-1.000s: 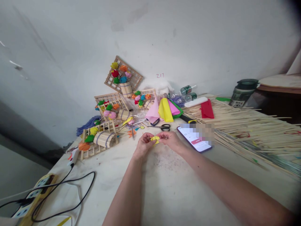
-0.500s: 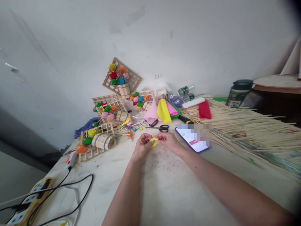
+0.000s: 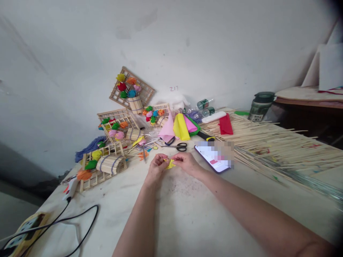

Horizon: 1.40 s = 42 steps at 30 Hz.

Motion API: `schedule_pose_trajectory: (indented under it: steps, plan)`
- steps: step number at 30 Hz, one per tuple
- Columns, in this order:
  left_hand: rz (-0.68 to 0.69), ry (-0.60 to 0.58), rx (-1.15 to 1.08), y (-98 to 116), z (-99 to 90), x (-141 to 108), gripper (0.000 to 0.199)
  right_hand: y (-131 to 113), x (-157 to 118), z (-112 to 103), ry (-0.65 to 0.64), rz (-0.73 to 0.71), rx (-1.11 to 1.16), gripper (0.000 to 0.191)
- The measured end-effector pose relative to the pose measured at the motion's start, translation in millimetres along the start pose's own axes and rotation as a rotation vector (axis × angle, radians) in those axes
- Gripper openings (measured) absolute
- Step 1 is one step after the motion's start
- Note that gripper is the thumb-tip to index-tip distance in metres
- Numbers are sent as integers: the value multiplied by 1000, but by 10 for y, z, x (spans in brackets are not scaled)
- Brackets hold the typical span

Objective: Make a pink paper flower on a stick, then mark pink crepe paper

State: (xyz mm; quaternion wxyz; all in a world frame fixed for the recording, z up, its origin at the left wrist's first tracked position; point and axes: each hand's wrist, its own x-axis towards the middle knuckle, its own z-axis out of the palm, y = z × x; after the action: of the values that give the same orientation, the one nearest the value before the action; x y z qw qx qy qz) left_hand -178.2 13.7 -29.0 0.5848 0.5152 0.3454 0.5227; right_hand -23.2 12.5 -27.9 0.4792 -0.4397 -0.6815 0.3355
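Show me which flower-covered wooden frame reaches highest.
The frame tilted cornerwise against the wall; its top corner rises above all the other frames.

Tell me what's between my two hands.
A small yellow piece, pinched by the left hand and the right hand; the head view shows it.

Reaches in from the near side, with left forearm steeply inclined and right forearm slanting from the near right. Holds left hand and right hand close together, side by side, thumbs turned inward, fingers curled in opposed pinches. Bare to both wrists and beyond.
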Motion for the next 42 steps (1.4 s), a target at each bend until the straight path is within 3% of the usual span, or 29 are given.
schedule_pose_trajectory:
  steps: [8, 14, 19, 25, 35, 38, 42]
  plan:
    - [16, -4, -39, -19, -18, 2, 26, -28, -23, -22, 20, -178, -198, 13]
    - [-22, 0, -27, -13, -15, 5, 22, -18, -24, -38, 31, -228, -349, 13]
    - [-62, -41, 12, 7, -9, -11, 17, -51, -38, -68, 16, -215, -463, 15]
    - [4, -102, 92, 31, -25, -31, 25, -104, -42, -85, -46, -191, -528, 17]
    - [-19, -119, 127, 11, -40, -28, 26, -68, -1, -103, -139, -22, -252, 16]
    - [8, -127, 115, 35, -20, -37, 36, -69, -2, -108, -152, -41, -338, 15]
    - [4, -171, 122, 27, -26, -27, 26, -67, -14, -111, -157, -100, -469, 15]
